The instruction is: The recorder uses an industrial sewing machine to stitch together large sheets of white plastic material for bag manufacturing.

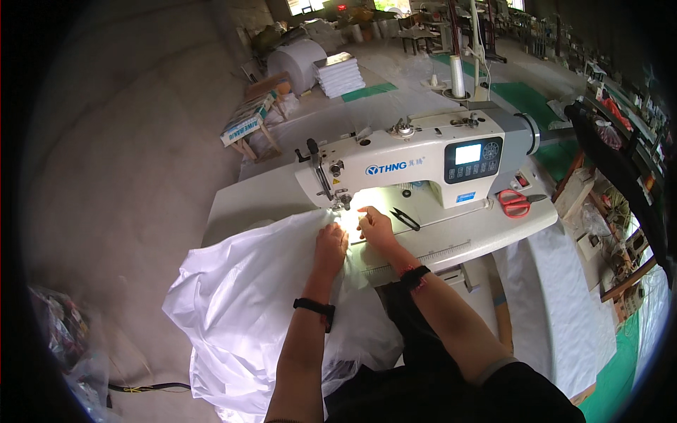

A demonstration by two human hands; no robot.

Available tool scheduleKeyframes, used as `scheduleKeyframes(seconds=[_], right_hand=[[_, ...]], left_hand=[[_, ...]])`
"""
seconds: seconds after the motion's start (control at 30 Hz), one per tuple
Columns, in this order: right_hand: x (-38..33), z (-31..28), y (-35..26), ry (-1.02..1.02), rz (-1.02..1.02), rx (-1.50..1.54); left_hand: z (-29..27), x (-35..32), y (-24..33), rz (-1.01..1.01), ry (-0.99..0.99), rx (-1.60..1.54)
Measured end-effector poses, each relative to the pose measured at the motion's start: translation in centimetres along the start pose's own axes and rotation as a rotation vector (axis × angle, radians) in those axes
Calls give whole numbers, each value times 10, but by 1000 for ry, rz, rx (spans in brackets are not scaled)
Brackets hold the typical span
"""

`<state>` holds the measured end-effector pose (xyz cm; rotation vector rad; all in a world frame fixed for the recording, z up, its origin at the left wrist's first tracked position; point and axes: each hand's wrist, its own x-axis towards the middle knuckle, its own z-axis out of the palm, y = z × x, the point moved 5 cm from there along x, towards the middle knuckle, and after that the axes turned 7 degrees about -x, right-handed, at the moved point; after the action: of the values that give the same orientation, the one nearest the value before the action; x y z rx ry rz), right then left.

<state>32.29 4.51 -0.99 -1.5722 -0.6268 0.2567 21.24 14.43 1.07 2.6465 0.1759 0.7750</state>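
White fabric [240,282] lies bunched over the left end of a sewing machine [395,166] and hangs down its front toward my lap. My left hand [329,247] is closed on the fabric just below the presser foot [338,206]. To the right of the needle, in the bright lamp light, my right hand [376,229] has its thumb and fingers pinched together; whatever they hold is lost in the glare. Black thread snips [405,219] lie on the machine bed beyond my right hand. Farther right, red-handled scissors [516,204] rest near the edge.
A lit control panel [471,159] faces me on the machine head. Behind it stands a white thread cone [458,77]. Pale sheeting [557,303] hangs at the right. A small wooden bench [248,121], a large white roll [296,65] and stacked white material [340,75] stand farther back.
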Motion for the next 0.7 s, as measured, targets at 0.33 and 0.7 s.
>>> scheduleKeyframes(seconds=[0.33, 0.7], right_hand=[[-108, -14, -21, -79, 99, -276], [-164, -10, 91, -623, 146, -982]], left_hand=[[-9, -5, -7, 77, 38, 103], [-144, -178, -52, -195, 65, 302]])
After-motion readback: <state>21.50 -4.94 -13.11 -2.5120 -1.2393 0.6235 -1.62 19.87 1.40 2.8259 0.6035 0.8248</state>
